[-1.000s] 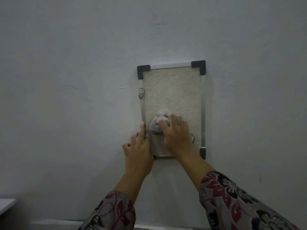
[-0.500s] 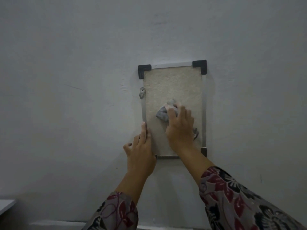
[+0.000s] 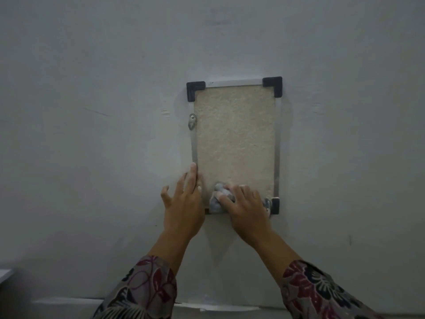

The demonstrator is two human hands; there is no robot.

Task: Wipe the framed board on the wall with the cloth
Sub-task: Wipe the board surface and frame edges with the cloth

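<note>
- Grey, plain wall [image 3: 92, 111] fills nearly all we see, dim and a little scuffed, with a pale strip running along its foot.
- On that wall we see the framed board [image 3: 234, 139], an upright rectangle right of centre, with a rough beige face, thin metal edges and black caps on the two top corners and the bottom right corner.
- Our two forearms rise from the bottom edge in flowered sleeves [image 3: 322, 293], dark red, black and grey.
- Our left hand [image 3: 184, 203] lies flat and spread open against the wall at the board's lower left, holding nothing; its longest finger rests on the left metal edge.
- Our right hand [image 3: 243, 210] presses on the bottom part of the board, fingers curled over the cloth and pinning it to the beige face.
- We see the cloth [image 3: 217, 199] as a crumpled grey-white wad that bulges out left of our right fingers, just beside our left hand; a small bit of it also shows at the right of the hand, next to the bottom right corner cap.
- On the left metal edge, in its upper part, sits a small metal bracket [image 3: 192, 120] with a screw.
- At the far lower left a pale corner of some surface [image 3: 4, 275] shows; we cannot tell what it is.
</note>
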